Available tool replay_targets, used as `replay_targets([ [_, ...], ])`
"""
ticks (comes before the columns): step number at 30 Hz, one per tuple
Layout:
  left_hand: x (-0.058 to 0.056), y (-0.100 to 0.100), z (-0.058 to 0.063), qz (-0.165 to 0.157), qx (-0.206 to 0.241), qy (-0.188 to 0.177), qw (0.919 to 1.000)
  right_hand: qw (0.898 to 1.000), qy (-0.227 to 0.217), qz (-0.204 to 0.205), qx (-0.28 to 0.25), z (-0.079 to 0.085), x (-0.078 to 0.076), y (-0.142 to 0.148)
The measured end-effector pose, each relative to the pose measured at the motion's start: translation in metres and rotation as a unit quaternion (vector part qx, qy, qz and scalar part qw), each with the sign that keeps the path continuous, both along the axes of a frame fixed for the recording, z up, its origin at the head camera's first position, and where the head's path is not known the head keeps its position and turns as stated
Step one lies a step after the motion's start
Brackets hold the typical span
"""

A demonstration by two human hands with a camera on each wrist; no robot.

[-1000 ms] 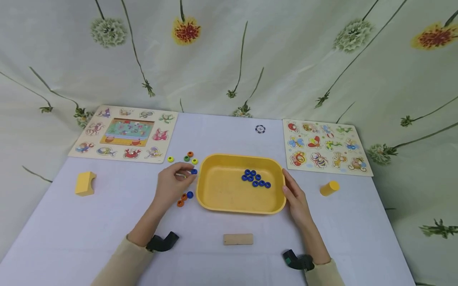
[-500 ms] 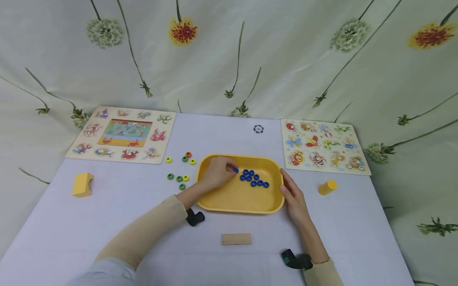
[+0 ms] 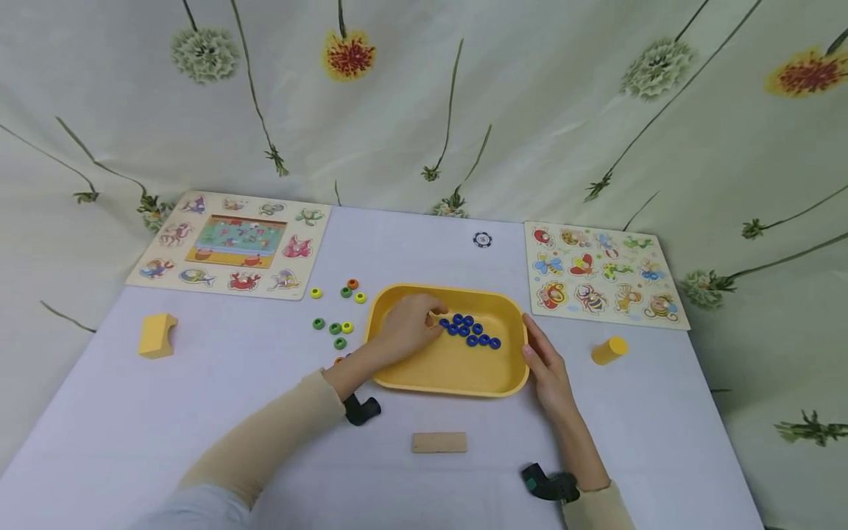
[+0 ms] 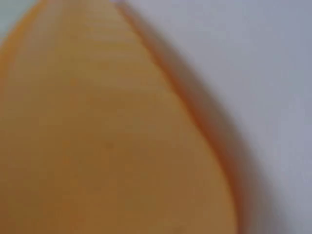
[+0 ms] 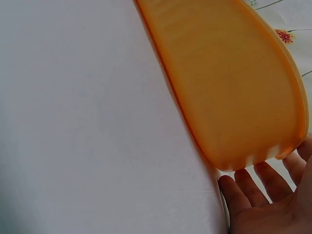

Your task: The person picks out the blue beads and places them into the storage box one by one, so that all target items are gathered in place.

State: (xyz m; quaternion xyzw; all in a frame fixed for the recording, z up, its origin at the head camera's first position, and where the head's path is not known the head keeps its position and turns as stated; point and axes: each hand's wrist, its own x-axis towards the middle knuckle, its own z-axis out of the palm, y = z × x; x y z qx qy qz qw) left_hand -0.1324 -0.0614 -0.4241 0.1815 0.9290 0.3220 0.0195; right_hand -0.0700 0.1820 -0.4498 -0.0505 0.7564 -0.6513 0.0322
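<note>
A yellow tray (image 3: 450,387) sits mid-table with several blue rings (image 3: 473,333) inside. My left hand (image 3: 409,330) reaches into the tray with curled fingers. Its fingertips are at one blue ring (image 3: 442,322) on the left of the group, and whether they still pinch it is unclear. My right hand (image 3: 547,366) lies flat against the tray's right side with straight fingers. In the right wrist view those fingers (image 5: 263,195) touch the tray's outer wall (image 5: 229,83). The left wrist view shows only a blurred tray surface (image 4: 107,146).
Loose green, yellow and orange rings (image 3: 334,328) lie left of the tray. Two puzzle boards (image 3: 232,244) (image 3: 599,274) sit at the back corners. A yellow block (image 3: 157,336), a yellow cylinder (image 3: 609,350), a wooden block (image 3: 439,442) and a chip (image 3: 482,240) lie around.
My left hand carried a blue ring from the table left of the tray into the tray and lowered it beside the other blue rings. The right hand stayed put.
</note>
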Motion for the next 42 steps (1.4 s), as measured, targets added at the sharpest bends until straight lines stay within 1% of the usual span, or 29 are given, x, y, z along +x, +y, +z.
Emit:
replay_targets([
  [2,0.016,-0.008,0.009,-0.013,0.024,0.036,0.9990,1.000,0.000,0.000,0.001,0.000,0.000,-0.001],
  [4,0.032,-0.018,0.018,-0.021,0.056,0.058,0.9966,1.000,0.000,-0.001,0.001,0.000,0.001,-0.001],
  [6,0.044,-0.033,0.023,-0.024,0.088,0.074,0.9930,1.000,0.002,-0.003,0.002,0.000,0.001,-0.001],
  [8,0.053,-0.051,0.025,-0.013,0.127,0.082,0.9885,1.000,0.003,-0.004,0.001,0.000,0.001,-0.001],
  [10,0.059,-0.073,0.022,0.009,0.172,0.079,0.9819,1.000,0.004,-0.004,-0.001,0.000,0.001,0.000],
  [11,0.062,-0.084,0.019,0.025,0.193,0.076,0.9779,1.000,0.005,-0.004,-0.001,0.000,0.001,-0.001],
  [14,0.067,-0.112,0.004,0.079,0.246,0.074,0.9631,1.000,0.004,-0.003,-0.003,0.000,0.002,0.000],
  [16,0.070,-0.126,-0.010,0.111,0.259,0.070,0.9568,1.000,-0.001,-0.008,-0.003,-0.001,0.002,0.000],
  [18,0.071,-0.135,-0.028,0.124,0.272,0.069,0.9518,1.000,-0.005,-0.012,-0.001,-0.001,0.002,-0.001],
  [19,0.072,-0.137,-0.034,0.129,0.277,0.064,0.9500,1.000,-0.008,-0.015,0.000,-0.001,0.002,-0.001],
  [21,0.073,-0.139,-0.045,0.129,0.285,0.053,0.9482,1.000,-0.009,-0.016,0.002,0.000,0.003,-0.001],
  [23,0.074,-0.137,-0.052,0.123,0.295,0.048,0.9463,1.000,-0.006,-0.014,0.004,0.000,0.003,-0.001],
  [25,0.074,-0.134,-0.055,0.129,0.290,0.041,0.9473,1.000,-0.003,-0.012,0.005,-0.001,0.002,-0.001],
  [27,0.074,-0.132,-0.060,0.132,0.280,0.041,0.9501,1.000,-0.004,-0.012,0.001,-0.001,0.001,-0.001],
  [31,0.073,-0.130,-0.066,0.147,0.240,0.043,0.9587,1.000,-0.009,-0.017,-0.002,-0.001,0.001,-0.001],
  [36,0.073,-0.127,-0.066,0.156,0.190,0.051,0.9681,1.000,-0.007,-0.016,0.003,0.000,0.002,-0.002],
  [40,0.074,-0.126,-0.066,0.159,0.134,0.068,0.9758,1.000,-0.003,-0.012,0.005,0.000,0.002,-0.002],
  [42,0.074,-0.125,-0.066,0.159,0.109,0.077,0.9782,1.000,-0.002,-0.011,0.004,0.001,0.002,-0.002],
])
